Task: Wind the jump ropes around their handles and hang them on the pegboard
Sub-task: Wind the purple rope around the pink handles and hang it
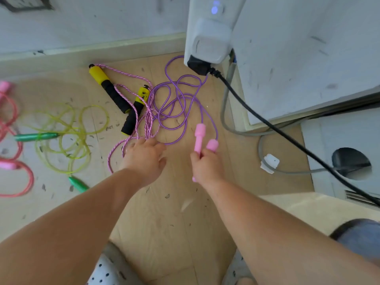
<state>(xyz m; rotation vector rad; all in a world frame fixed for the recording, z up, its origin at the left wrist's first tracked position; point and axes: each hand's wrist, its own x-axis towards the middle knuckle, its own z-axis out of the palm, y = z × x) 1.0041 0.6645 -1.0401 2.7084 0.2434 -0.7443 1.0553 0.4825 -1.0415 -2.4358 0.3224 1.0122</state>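
Note:
My right hand (206, 168) grips two pink handles (200, 138) side by side, upright above the floor. Their purple rope (174, 95) trails from them and lies in loose loops on the wooden floor beyond. My left hand (145, 158) reaches down to the near edge of those loops, fingers spread; whether it touches the rope is hidden by the hand. Beside it lies a pink speckled rope (148, 118) with two yellow-and-black handles (109, 89). No pegboard is in view.
A yellow-green rope (61, 128) with green handles lies at the left, a pink-red rope (12, 124) at the far left edge. A white appliance (209, 38) with a black cable (267, 118) and a grey cable stands at the right, by white cabinets.

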